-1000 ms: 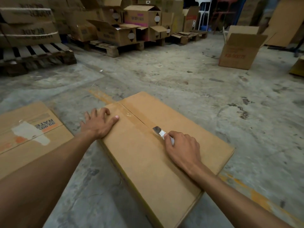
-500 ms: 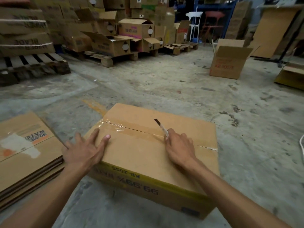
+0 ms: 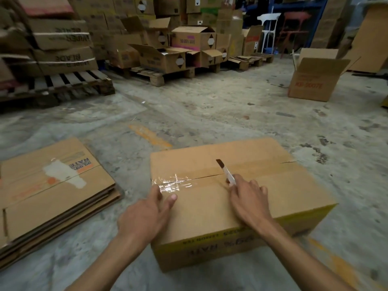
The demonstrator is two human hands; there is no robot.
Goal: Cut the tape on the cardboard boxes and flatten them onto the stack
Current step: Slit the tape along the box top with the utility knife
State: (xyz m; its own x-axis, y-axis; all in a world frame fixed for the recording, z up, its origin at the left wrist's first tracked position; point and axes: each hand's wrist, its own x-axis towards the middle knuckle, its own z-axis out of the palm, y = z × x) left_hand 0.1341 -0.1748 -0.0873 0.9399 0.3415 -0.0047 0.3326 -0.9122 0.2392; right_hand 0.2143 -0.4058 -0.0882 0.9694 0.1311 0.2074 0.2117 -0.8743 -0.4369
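**Inspector:** What was the state of the work?

**Assistant:** One sealed cardboard box stood on the concrete floor at lower centre of the frame. The clear tape along its top seam looked slit on the right portion, where the flaps showed a dark gap; the left portion, wrinkled and glossy, appeared uncut. I judged the cut roughly half done.

**Inspector:** The hands?

**Assistant:** The right hand gripped a utility knife, fingers curled round the handle, with the blade pointing up and away above the seam at mid-box. The left hand lay flat with fingers extended, pressing the near-left corner of the lid, fingertips just beside the wrinkled tape.

**Inspector:** What was finished, what remained?

**Assistant:** A stack of flattened boxes, several layers deep, lay at lower left, near the box but apart from it. Remaining for this box, in my judgement: cutting the left run of tape, any seal underneath, collapsing it, and placing it on the stack. An open box at upper right and many more on pallets across the top of the frame stood unflattened.

**Inspector:** Condition of the box?

**Assistant:** Plain brown lid, yellow band with printed lettering on the near side, walls square, no crushing visible.
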